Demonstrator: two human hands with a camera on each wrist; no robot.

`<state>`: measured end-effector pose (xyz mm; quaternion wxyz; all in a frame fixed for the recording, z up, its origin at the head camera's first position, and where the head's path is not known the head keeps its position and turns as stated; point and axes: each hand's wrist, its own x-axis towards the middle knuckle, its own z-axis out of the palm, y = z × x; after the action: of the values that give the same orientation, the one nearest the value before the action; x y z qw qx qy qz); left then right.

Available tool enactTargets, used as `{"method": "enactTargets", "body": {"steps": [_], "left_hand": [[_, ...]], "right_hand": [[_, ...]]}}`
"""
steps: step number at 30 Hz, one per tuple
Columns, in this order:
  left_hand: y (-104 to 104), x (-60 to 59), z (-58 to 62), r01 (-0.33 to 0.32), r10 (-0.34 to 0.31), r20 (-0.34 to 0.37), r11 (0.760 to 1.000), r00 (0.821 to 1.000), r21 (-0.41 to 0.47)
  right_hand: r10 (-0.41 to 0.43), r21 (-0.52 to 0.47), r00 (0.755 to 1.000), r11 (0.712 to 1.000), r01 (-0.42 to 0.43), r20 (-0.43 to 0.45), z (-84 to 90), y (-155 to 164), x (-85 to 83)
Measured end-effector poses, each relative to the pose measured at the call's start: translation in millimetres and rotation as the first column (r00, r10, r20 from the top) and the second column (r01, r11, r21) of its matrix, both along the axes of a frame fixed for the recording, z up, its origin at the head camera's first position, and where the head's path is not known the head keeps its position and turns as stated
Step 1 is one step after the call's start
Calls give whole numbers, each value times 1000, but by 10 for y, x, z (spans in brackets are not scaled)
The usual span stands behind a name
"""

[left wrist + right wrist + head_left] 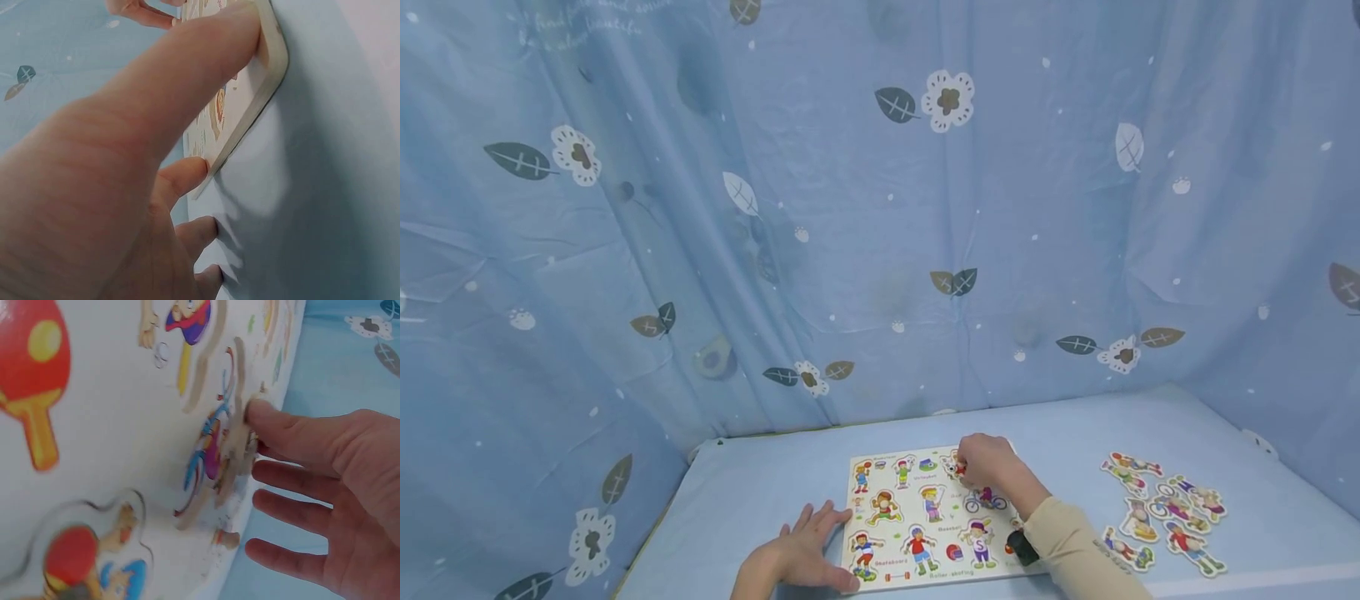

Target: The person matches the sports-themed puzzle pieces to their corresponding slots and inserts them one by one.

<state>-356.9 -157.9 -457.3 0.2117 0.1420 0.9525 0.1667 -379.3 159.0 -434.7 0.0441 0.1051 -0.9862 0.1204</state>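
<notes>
A wooden puzzle board (852, 500) printed with sports figures lies on the blue-covered table. My left hand (808, 546) lies flat at the board's near-left corner. Its thumb (206, 56) presses on the board (275, 69) while the other fingers rest on the cloth along the edge. My right hand (985, 462) is over the far-right part of the board. In the right wrist view its fingertips (259, 415) pinch a tilted figure piece (232, 447) at a cut-out in the board (106, 425). The other fingers stay loosely extended.
Several loose figure pieces (1165, 512) lie on the cloth to the right of the board. A blue curtain (880, 208) with leaf and flower prints hangs close behind and around the table. A black wrist device (1021, 547) sits on the right sleeve.
</notes>
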Motion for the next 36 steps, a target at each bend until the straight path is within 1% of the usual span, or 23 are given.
{"method": "enactTargets", "body": {"steps": [3, 8, 11, 13, 15, 18, 23, 26, 29, 32, 36], "left_hand": [[-13, 16, 22, 13, -13, -6, 1000, 1000, 9], [-32, 12, 30, 25, -25, -25, 1000, 999, 7], [-23, 23, 42, 29, -28, -24, 1000, 999, 4], [-11, 42, 66, 32, -32, -23, 999, 999, 2], [5, 60, 92, 33, -33, -28, 999, 999, -1], [23, 79, 125, 33, -33, -32, 999, 999, -19], [33, 84, 142, 31, -33, -41, 999, 999, -38], [15, 71, 109, 38, -39, -39, 999, 998, -34], [-7, 46, 66, 27, -27, -24, 1000, 999, -10], [-25, 8, 10, 19, -19, 4, 1000, 1000, 4], [-46, -43, -72, 34, -34, -1, 999, 999, 26]], "right_hand": [[2, -40, 1000, 999, -3, -29, -10, -8, -27], [10, -67, 995, 998, -16, -97, -46, -23, -73], [-22, -50, 991, 999, 16, -132, -91, -47, -109], [-51, -21, 986, 999, 48, -156, -122, -65, -132], [-75, 5, 983, 997, 77, -165, -141, -84, -155], [-92, 20, 982, 995, 97, -165, -156, -97, -168], [-80, -27, 988, 997, 77, -133, -149, -75, -137], [-51, -60, 991, 997, 44, -124, -165, -39, -114], [-26, -66, 993, 998, 19, -115, -196, 4, -102], [-19, -53, 995, 998, 14, -100, -221, 44, -89], [-21, -68, 994, 998, 14, -106, -219, 76, -72]]}}
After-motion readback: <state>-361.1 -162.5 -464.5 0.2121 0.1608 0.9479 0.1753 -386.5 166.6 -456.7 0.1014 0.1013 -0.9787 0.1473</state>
